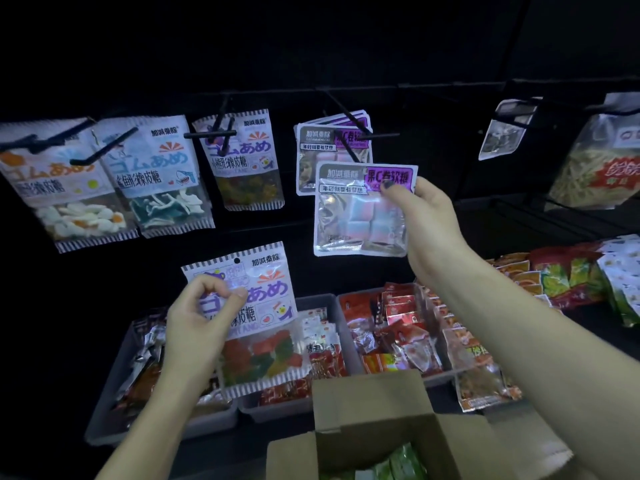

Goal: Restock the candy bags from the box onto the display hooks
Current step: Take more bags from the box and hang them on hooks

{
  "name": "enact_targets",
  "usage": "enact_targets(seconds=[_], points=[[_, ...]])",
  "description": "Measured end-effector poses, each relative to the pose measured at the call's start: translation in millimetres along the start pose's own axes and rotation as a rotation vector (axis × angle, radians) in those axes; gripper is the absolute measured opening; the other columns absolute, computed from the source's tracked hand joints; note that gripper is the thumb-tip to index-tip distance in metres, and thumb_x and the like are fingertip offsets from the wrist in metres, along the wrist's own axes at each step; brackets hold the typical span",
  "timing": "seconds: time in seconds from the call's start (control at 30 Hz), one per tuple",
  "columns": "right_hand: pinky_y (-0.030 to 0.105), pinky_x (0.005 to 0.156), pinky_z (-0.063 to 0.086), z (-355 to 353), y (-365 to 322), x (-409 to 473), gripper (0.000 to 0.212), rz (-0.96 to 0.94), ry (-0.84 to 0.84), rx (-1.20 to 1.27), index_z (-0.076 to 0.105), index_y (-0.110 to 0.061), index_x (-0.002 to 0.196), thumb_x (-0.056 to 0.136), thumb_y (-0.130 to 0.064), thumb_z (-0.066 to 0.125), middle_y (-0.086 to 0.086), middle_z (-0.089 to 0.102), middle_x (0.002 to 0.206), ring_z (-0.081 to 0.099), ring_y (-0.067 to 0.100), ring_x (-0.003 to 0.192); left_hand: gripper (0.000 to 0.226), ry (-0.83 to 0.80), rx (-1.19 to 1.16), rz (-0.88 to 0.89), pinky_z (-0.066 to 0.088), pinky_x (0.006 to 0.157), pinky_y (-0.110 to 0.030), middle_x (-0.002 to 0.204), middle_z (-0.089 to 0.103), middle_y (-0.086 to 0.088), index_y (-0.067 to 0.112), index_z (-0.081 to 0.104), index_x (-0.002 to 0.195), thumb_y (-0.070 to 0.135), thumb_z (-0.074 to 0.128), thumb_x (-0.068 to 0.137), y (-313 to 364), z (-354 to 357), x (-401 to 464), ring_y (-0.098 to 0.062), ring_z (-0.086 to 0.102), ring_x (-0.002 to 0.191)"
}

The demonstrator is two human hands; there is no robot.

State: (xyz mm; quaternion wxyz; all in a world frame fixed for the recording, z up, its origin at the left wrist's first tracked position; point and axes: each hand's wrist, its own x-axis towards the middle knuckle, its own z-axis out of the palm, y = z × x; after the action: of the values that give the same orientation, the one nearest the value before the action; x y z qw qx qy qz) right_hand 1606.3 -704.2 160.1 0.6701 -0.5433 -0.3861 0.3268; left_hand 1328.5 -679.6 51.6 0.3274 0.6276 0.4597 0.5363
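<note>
Open cardboard box (374, 410) sits lowest; left hand (197, 317) pinches a gummy bag (256, 317), right hand (429, 223) pinches a silver candy bag (360, 216) below its hook (349, 133).

Hanging bags (239, 161) above trays (325, 344) (box (377, 417) nearest), snack packs (571, 275) at right.

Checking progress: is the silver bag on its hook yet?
Off. The right hand pinches the silver bag just below the hook, in front of the hung ones.

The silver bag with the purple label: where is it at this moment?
In the head view, right of centre, the right hand pinches the silver bag just below the matching bags on their hook.
</note>
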Motion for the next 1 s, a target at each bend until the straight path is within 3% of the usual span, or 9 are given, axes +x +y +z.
enact_targets(seconds=[0.1,0.23,0.37,0.5,0.57,0.63,0.73,0.83,1.0], points=[[0.053,0.109,0.047,2,-1,9,0.008,0.027,0.007,0.002,0.077,-0.023,0.093,0.093,-0.023,0.069,0.002,0.075,0.101,0.068,0.031,0.116,0.028,0.002,0.005,0.014,0.045,0.086,-0.040,0.079,0.056,0.017,0.019,0.053,0.078,0.014,0.075,0.093,6,-4,3,-0.016,0.058,0.084],[0.063,0.110,0.046,4,0,15,0.012,0.046,-0.006,-0.005,0.075,-0.031,0.074,0.085,-0.028,0.070,-0.002,0.075,0.095,0.066,0.041,0.119,0.029,0.018,0.009,0.044,0.044,0.084,-0.039,0.076,0.054,0.017,0.018,0.052,0.077,0.011,0.076,0.093,16,-9,9,-0.008,0.052,0.079],[0.063,0.108,0.048,4,-1,19,0.005,0.024,0.005,-0.006,0.074,-0.025,0.083,0.085,-0.027,0.070,0.005,0.074,0.096,0.067,0.041,0.117,0.031,-0.001,0.014,0.059,0.043,0.084,-0.039,0.077,0.053,0.016,0.020,0.051,0.077,0.011,0.076,0.092,23,-11,17,-0.007,0.049,0.077],[0.054,0.107,0.050,6,0,24,0.020,0.025,0.032,-0.072,0.071,-0.005,0.104,0.094,-0.021,0.065,0.011,0.074,0.105,0.068,0.026,0.103,0.031,-0.006,0.044,0.070,0.040,0.079,-0.021,0.076,0.054,0.017,0.017,0.051,0.076,0.010,0.077,0.092,30,-8,20,-0.001,0.049,0.075],[0.047,0.107,0.050,10,0,32,0.018,0.032,0.028,-0.092,0.071,-0.005,0.103,0.095,-0.020,0.064,0.013,0.074,0.111,0.068,0.029,0.108,0.030,-0.003,0.056,0.075,0.039,0.076,-0.012,0.076,0.054,0.017,0.015,0.052,0.077,0.010,0.077,0.091,33,-5,20,0.002,0.049,0.074],[0.045,0.103,0.051,16,-3,44,0.009,0.037,0.020,-0.112,0.070,-0.013,0.093,0.095,-0.020,0.064,0.010,0.072,0.100,0.067,0.027,0.098,0.029,0.000,0.058,0.072,0.038,0.076,-0.010,0.076,0.054,0.017,0.013,0.052,0.077,0.009,0.077,0.091,36,-3,22,0.002,0.049,0.075],[0.039,0.086,0.056,25,-6,68,0.006,0.039,0.013,-0.121,0.063,-0.018,0.089,0.092,-0.021,0.066,0.004,0.064,0.092,0.061,0.019,0.085,0.029,-0.006,0.032,0.073,0.040,0.078,-0.017,0.076,0.055,0.017,0.015,0.053,0.077,0.009,0.078,0.090,39,-1,24,0.000,0.050,0.075],[0.029,0.074,0.050,33,-5,88,0.010,0.032,0.049,-0.132,0.060,-0.015,0.090,0.092,-0.020,0.067,0.003,0.061,0.089,0.058,0.015,0.080,0.031,-0.006,0.002,0.073,0.041,0.079,-0.027,0.076,0.054,0.014,0.017,0.052,0.076,0.009,0.078,0.090,42,-3,26,-0.005,0.048,0.076],[0.030,0.073,0.043,43,9,100,0.039,0.056,0.106,-0.148,0.045,-0.018,0.074,0.092,-0.039,0.072,0.000,0.051,0.077,0.048,0.014,0.073,0.032,0.000,0.006,0.086,0.042,0.079,-0.026,0.076,0.054,0.014,0.019,0.051,0.075,0.010,0.078,0.091,49,-5,28,-0.005,0.049,0.076]])
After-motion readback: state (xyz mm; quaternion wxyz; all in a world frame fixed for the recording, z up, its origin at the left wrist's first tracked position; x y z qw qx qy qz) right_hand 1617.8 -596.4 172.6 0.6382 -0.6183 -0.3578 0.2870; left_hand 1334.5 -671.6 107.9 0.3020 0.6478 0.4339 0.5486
